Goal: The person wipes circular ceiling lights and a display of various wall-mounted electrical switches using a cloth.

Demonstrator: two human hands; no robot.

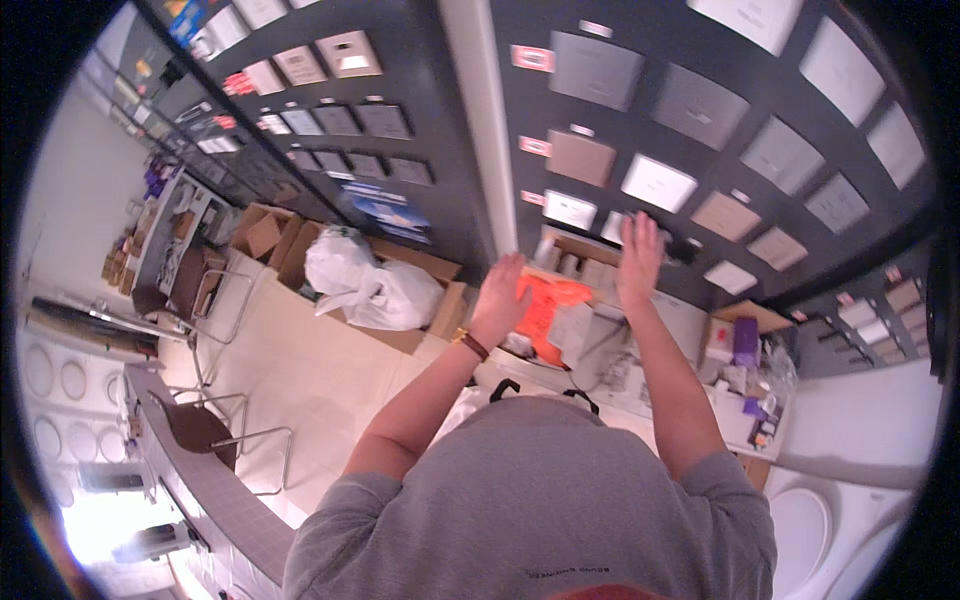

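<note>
My left hand (501, 300) is raised with its fingers extended, a bracelet on the wrist, and nothing is in its grasp. Just right of it, a crumpled orange plastic bag (551, 307) lies on a cluttered counter (600, 352). My right hand (640, 262) reaches higher, palm flat and fingers stretched upward, also holding nothing. Behind it is a dark display wall (637, 131) with rows of square switch-like plates, including a white plate (658, 182). Whether the fingertips touch the wall cannot be made out. Between the hands, a cardboard box (577, 247) holds small packages.
White plastic bags (375, 289) fill a cardboard box (409, 339) on the floor at left. Brown chairs (199, 424) with metal legs stand by a long counter (217, 487). A purple box (745, 341) and loose packaging crowd the right end of the cluttered counter.
</note>
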